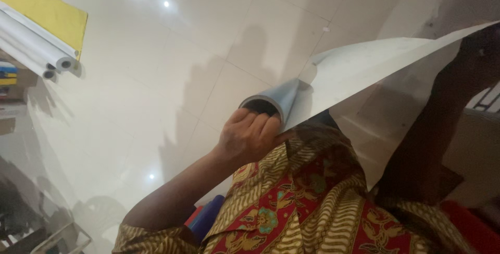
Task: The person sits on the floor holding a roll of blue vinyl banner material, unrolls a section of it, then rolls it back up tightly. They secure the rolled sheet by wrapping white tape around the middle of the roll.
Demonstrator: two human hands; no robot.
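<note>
- The left hand (249, 135) is curling shut, fingers (255, 124) hooking inward, knuckles facing the camera.
- The left forearm is angling up from the lower left, elbow bent.
- The right arm is stretching up, its hand out of frame.

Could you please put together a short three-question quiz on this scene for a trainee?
1. True or false: the left hand grips the end of a rolled sheet.
2. Which colour is the board at the upper left? A) yellow B) green C) black
3. What lies along that board's edge?

Key:
1. True; the fingers curl into the open end of the roll, and the loose part of the sheet spreads to the right.
2. A.
3. White rolls, lying side by side with their open ends facing the tiled floor.
</note>
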